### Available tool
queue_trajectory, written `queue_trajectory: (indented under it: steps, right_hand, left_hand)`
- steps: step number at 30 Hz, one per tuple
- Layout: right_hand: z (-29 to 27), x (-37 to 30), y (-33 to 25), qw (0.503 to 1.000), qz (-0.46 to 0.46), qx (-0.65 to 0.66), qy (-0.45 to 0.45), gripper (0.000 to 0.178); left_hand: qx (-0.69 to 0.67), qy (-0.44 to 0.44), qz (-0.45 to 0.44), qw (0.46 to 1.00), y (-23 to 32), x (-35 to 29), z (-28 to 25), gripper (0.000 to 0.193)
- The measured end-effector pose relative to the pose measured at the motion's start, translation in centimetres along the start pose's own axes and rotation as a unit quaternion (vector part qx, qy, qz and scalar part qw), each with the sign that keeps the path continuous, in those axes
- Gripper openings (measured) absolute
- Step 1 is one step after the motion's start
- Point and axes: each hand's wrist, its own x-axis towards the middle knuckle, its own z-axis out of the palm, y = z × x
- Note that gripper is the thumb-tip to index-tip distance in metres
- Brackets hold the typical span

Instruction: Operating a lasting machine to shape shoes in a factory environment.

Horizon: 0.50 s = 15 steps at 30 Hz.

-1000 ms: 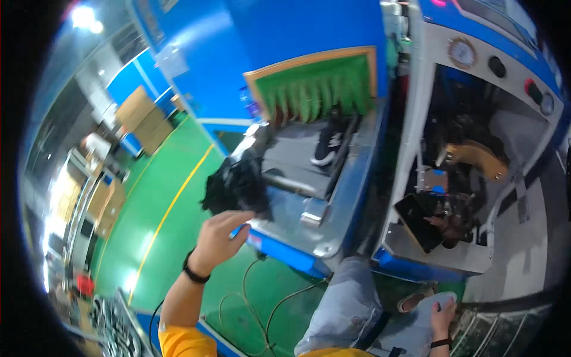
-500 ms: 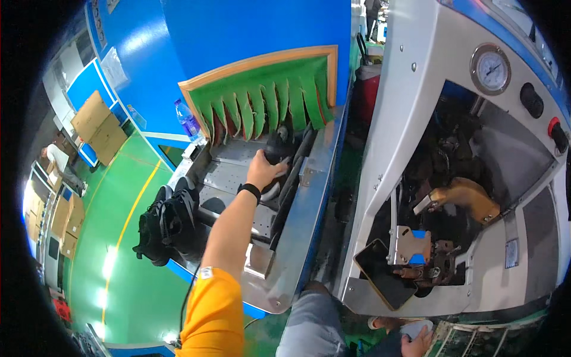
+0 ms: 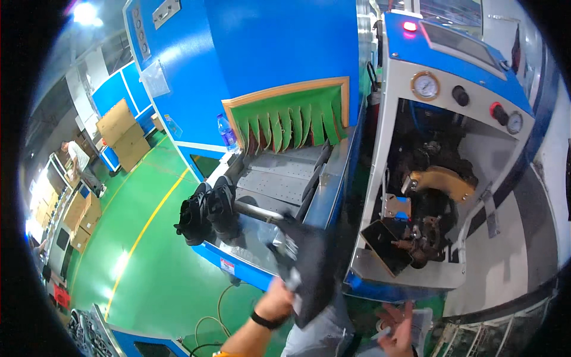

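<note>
Low in the middle, my left hand (image 3: 275, 304), with a dark band at the wrist, grips a black shoe (image 3: 310, 268). Motion smears the shoe, so its details do not show. My right hand (image 3: 399, 334) is at the lower right, below the machine's front edge. Its fingers are spread, and I see nothing gripped in it. A pair of black shoes (image 3: 207, 209) stands at the left edge of the metal conveyor (image 3: 276, 181). Green strip curtains (image 3: 285, 130) hang over the opening at its far end.
A machine (image 3: 372, 178) with a pressure gauge (image 3: 426, 85) and a brass-coloured arm (image 3: 443, 182) stands at the right. A phone (image 3: 386, 247) leans on its ledge. A bottle (image 3: 226, 132) stands beside the curtain frame. Far left, a person (image 3: 80, 163) stands near cardboard boxes (image 3: 124, 135).
My left hand has come back from near the curtain toward my body, carrying the black shoe. My right hand has risen slightly and moved left, fingers spread. The whole view has shifted.
</note>
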Motion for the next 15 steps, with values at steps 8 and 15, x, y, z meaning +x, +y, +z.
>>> queue_trajectory:
  steps: [8,15]
  right_hand:
    - [3.6,-1.8,-7.8,0.989,-0.103,0.080,0.075,0.135]
    - [0.7,-6.1,-6.4,0.911,-0.146,-0.368,0.114,0.105]
  left_hand:
    - [0.086,-0.066,-0.023,0.994,-9.6,-10.8,13.0,0.071]
    - [0.495,-0.091,0.171,0.847,-9.3,-11.2,13.5,0.025]
